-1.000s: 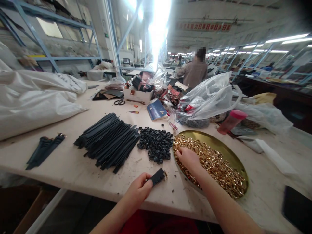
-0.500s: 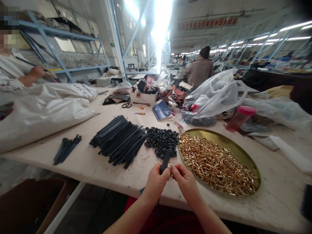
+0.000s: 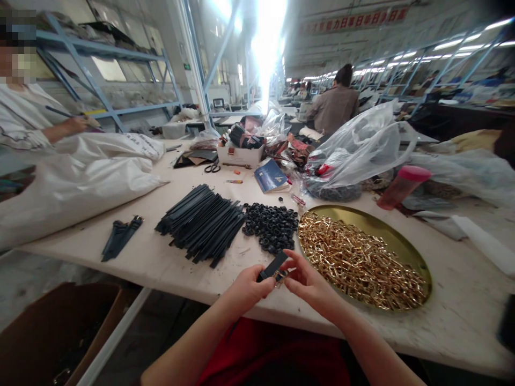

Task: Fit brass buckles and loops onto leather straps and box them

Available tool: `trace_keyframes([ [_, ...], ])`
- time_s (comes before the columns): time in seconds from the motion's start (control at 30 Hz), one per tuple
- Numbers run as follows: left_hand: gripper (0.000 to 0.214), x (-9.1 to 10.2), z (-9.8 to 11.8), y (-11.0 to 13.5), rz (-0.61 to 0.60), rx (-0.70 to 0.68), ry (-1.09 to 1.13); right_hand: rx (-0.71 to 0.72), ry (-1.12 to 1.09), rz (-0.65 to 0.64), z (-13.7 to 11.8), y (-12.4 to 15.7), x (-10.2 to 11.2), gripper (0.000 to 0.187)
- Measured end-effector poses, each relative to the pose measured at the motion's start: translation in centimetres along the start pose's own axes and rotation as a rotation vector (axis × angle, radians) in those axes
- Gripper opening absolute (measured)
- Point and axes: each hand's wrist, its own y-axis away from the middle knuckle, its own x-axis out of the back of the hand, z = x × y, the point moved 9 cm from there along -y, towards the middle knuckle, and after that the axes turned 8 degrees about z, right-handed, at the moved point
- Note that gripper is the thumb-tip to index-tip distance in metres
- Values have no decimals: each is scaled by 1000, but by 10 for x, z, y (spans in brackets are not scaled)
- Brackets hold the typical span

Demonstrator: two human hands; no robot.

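Note:
A short black strap (image 3: 274,266) with a gold buckle (image 3: 279,275) at its near side is between my hands, just above the table's front edge. My left hand (image 3: 251,284) pinches the strap from the left, thumb on top. On the other side my right hand (image 3: 303,279) has curled fingers at the strap's far end and its thumb close to the buckle. Beyond them lies a heap of small black loops (image 3: 270,225). A pile of black strips (image 3: 201,222) is to its left. To the right, a gold oval tray (image 3: 362,214) holds many gold buckles (image 3: 358,262).
A few straps with buckles (image 3: 122,236) lie at the left, near a large white sack (image 3: 76,182). Scissors (image 3: 212,166), a blue booklet (image 3: 270,176), plastic bags (image 3: 362,145) and a pink-lidded jar (image 3: 403,187) stand farther back. A co-worker (image 3: 24,112) is at the left.
The strap has tipped over toward the right and lies flatter. My right hand's fingers have spread from a pinch at the buckle to reach the strap's end.

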Motion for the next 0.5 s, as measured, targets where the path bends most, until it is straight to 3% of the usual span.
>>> trace_keyframes([
  [0.07,13,-5,-1,1,-32,33,12,-67,-101,-81,10,2,-9,60],
  [0.13,15,-5,-1,1,-40,31,40,-87,-169,-78,14,2,-10,58],
  [0.33,32,7,-10,6,-67,37,228,-340,-456,107,29,2,-6,39],
  [0.5,29,16,-19,17,-11,-40,41,-463,-750,209,40,5,-21,31],
])
